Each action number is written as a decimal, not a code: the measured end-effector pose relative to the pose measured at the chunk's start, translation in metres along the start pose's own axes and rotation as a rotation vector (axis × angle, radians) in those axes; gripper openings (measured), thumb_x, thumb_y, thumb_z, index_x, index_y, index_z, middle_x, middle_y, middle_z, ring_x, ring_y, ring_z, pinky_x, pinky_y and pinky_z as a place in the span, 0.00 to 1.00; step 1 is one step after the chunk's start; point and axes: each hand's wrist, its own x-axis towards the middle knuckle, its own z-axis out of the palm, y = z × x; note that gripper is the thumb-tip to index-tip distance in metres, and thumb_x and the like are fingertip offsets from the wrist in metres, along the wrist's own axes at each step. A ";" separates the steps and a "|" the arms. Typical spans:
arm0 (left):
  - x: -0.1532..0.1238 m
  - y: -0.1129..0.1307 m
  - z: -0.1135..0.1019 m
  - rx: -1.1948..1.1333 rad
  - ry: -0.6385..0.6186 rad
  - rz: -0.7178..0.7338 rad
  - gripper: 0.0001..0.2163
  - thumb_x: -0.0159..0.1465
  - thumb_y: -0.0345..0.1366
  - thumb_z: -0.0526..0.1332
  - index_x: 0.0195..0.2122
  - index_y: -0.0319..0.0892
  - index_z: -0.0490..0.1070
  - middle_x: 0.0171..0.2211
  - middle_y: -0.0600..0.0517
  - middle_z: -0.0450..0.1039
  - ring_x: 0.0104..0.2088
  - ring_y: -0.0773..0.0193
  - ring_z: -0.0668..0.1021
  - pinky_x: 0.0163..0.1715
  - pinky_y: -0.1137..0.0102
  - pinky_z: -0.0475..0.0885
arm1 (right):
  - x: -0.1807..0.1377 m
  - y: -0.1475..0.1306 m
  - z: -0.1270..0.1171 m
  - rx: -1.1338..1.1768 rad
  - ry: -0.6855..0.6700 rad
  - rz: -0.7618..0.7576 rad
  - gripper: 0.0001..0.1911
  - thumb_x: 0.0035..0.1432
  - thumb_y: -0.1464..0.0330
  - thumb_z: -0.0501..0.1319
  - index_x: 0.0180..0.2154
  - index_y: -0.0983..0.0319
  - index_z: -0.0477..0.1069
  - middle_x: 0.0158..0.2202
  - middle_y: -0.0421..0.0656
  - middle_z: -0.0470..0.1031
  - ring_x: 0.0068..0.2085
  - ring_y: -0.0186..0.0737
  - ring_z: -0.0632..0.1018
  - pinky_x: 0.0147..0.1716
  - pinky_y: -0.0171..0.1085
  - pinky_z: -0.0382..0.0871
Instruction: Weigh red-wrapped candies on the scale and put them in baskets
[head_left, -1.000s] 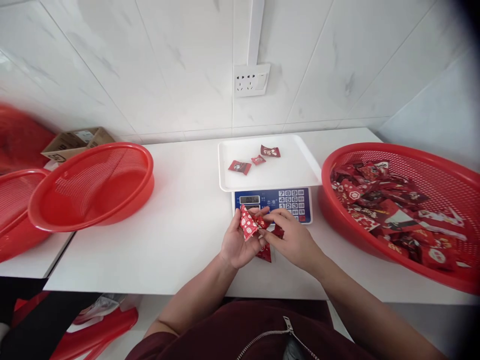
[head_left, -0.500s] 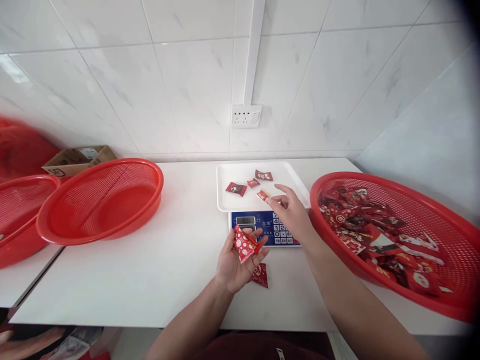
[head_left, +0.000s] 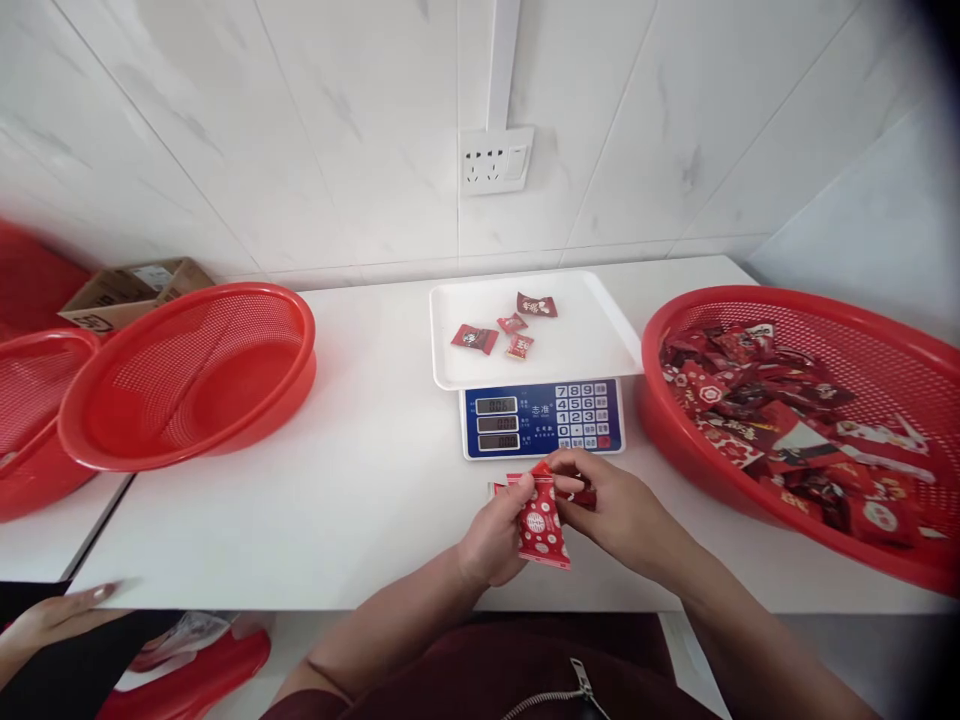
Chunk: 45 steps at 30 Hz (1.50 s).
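My left hand (head_left: 491, 540) is closed on a red candy packet (head_left: 544, 528) with white round patterns, in front of the scale near the table's front edge. Beside it, my right hand (head_left: 626, 512) has its fingers curled around a small dark-red wrapped candy (head_left: 585, 493), close against the left hand's packet. Part of another wrapper shows behind the left thumb. Beyond both hands stands a blue digital scale (head_left: 541, 445) with a white tray (head_left: 592, 345) on top. Several red wrapped candies (head_left: 475, 338) lie spread on the tray.
A red plastic basket (head_left: 750, 300) full of red-wrapped candies stands at the right. At the left are a red basket (head_left: 187, 450), another partly behind it, and a cardboard box (head_left: 139, 290). Another person's hand (head_left: 56, 620) rests at the lower left table edge.
My right hand has left a small candy on the tray and come back to my left hand. The view has tilted down. The other person's hand has moved up to the table edge.
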 end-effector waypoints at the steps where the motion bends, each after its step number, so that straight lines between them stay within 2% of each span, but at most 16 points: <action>1: 0.000 0.000 0.000 0.021 -0.008 -0.001 0.20 0.57 0.51 0.60 0.37 0.37 0.77 0.40 0.44 0.77 0.50 0.50 0.73 0.53 0.61 0.63 | 0.000 0.001 0.000 0.024 -0.017 -0.004 0.11 0.56 0.59 0.57 0.40 0.55 0.67 0.37 0.40 0.76 0.35 0.41 0.76 0.35 0.39 0.69; 6: 0.000 0.002 -0.001 0.062 -0.018 0.029 0.20 0.59 0.50 0.58 0.38 0.38 0.77 0.48 0.44 0.74 0.56 0.49 0.67 0.55 0.60 0.60 | 0.007 0.003 -0.005 0.170 -0.099 -0.048 0.09 0.57 0.60 0.56 0.37 0.57 0.68 0.35 0.40 0.75 0.36 0.40 0.76 0.35 0.39 0.70; 8: 0.000 0.002 -0.003 0.061 -0.008 0.061 0.19 0.60 0.49 0.57 0.39 0.39 0.77 0.54 0.45 0.69 0.60 0.48 0.62 0.55 0.59 0.61 | 0.016 0.004 -0.012 0.184 0.003 -0.011 0.10 0.56 0.59 0.57 0.36 0.58 0.68 0.33 0.41 0.75 0.35 0.40 0.75 0.34 0.38 0.70; 10: 0.000 0.002 -0.004 0.068 -0.019 0.075 0.18 0.61 0.48 0.57 0.39 0.40 0.77 0.59 0.46 0.62 0.62 0.47 0.57 0.54 0.59 0.62 | 0.025 0.005 -0.020 0.200 0.164 0.022 0.12 0.54 0.58 0.59 0.36 0.59 0.68 0.32 0.41 0.75 0.34 0.40 0.75 0.33 0.37 0.69; 12: 0.000 0.002 -0.005 0.072 -0.044 0.047 0.18 0.61 0.48 0.56 0.40 0.40 0.76 0.61 0.45 0.59 0.61 0.46 0.58 0.52 0.57 0.64 | 0.034 0.003 -0.028 0.283 0.280 0.014 0.14 0.53 0.56 0.60 0.37 0.59 0.68 0.32 0.41 0.75 0.34 0.39 0.75 0.32 0.36 0.69; 16: 0.001 0.001 -0.005 0.067 -0.065 -0.037 0.21 0.62 0.50 0.53 0.41 0.37 0.75 0.51 0.39 0.70 0.48 0.48 0.73 0.43 0.58 0.69 | 0.042 -0.001 -0.033 0.447 0.337 -0.008 0.15 0.51 0.55 0.61 0.36 0.58 0.69 0.30 0.40 0.75 0.31 0.37 0.74 0.29 0.34 0.68; 20: 0.002 -0.001 -0.006 0.036 -0.041 -0.044 0.21 0.63 0.50 0.53 0.39 0.35 0.74 0.40 0.40 0.75 0.38 0.54 0.77 0.34 0.64 0.72 | 0.048 -0.001 -0.029 0.454 0.296 0.010 0.15 0.51 0.56 0.61 0.37 0.59 0.70 0.31 0.41 0.75 0.34 0.40 0.75 0.32 0.36 0.69; 23: 0.002 -0.003 -0.006 0.028 -0.031 -0.039 0.21 0.62 0.50 0.54 0.37 0.35 0.74 0.35 0.42 0.75 0.34 0.57 0.77 0.30 0.66 0.72 | 0.060 -0.002 -0.030 0.361 0.323 -0.014 0.14 0.53 0.57 0.59 0.37 0.60 0.70 0.32 0.42 0.76 0.36 0.41 0.76 0.34 0.38 0.69; 26: 0.003 -0.004 -0.007 0.030 -0.025 -0.027 0.21 0.61 0.50 0.55 0.37 0.34 0.74 0.34 0.43 0.75 0.32 0.59 0.77 0.28 0.67 0.72 | 0.079 -0.008 -0.039 0.095 0.424 -0.037 0.13 0.55 0.58 0.56 0.37 0.60 0.70 0.32 0.41 0.76 0.33 0.40 0.75 0.33 0.38 0.67; 31: 0.004 -0.004 -0.009 0.023 0.000 -0.004 0.21 0.62 0.50 0.54 0.37 0.34 0.73 0.33 0.43 0.75 0.31 0.59 0.77 0.28 0.68 0.71 | 0.121 -0.024 -0.061 -0.331 0.580 -0.045 0.16 0.58 0.61 0.53 0.46 0.57 0.70 0.47 0.44 0.74 0.37 0.41 0.75 0.36 0.40 0.65; 34: 0.004 -0.004 -0.010 0.036 0.006 -0.005 0.21 0.62 0.50 0.53 0.37 0.34 0.73 0.33 0.43 0.75 0.31 0.60 0.78 0.29 0.68 0.71 | 0.151 -0.033 -0.069 -0.479 0.526 0.021 0.17 0.59 0.66 0.51 0.48 0.56 0.69 0.52 0.44 0.70 0.41 0.43 0.74 0.32 0.38 0.63; 36: 0.004 -0.005 -0.010 0.041 0.004 -0.004 0.21 0.62 0.50 0.53 0.37 0.34 0.73 0.33 0.43 0.75 0.31 0.60 0.78 0.29 0.68 0.71 | 0.170 -0.036 -0.071 -0.528 0.453 0.036 0.15 0.57 0.67 0.53 0.45 0.56 0.70 0.51 0.44 0.71 0.42 0.44 0.74 0.30 0.37 0.61; 40: 0.004 -0.006 -0.010 0.043 -0.001 0.007 0.21 0.61 0.51 0.54 0.36 0.35 0.74 0.33 0.43 0.75 0.30 0.60 0.78 0.29 0.69 0.70 | 0.190 -0.040 -0.072 -0.541 0.395 0.056 0.08 0.54 0.68 0.56 0.35 0.58 0.73 0.38 0.45 0.76 0.36 0.45 0.75 0.27 0.36 0.58; 42: 0.003 -0.006 -0.009 0.042 0.001 0.014 0.21 0.61 0.51 0.55 0.36 0.34 0.74 0.32 0.43 0.76 0.30 0.60 0.78 0.29 0.69 0.70 | 0.189 -0.043 -0.073 -0.538 0.423 0.078 0.08 0.55 0.69 0.55 0.34 0.59 0.73 0.34 0.47 0.76 0.34 0.45 0.74 0.27 0.37 0.58; 45: 0.003 -0.006 -0.010 0.038 -0.007 0.020 0.22 0.60 0.51 0.56 0.36 0.34 0.74 0.32 0.43 0.76 0.30 0.60 0.78 0.28 0.69 0.70 | 0.172 -0.047 -0.075 -0.513 0.498 0.078 0.12 0.59 0.66 0.50 0.38 0.60 0.71 0.34 0.48 0.76 0.34 0.45 0.74 0.28 0.37 0.59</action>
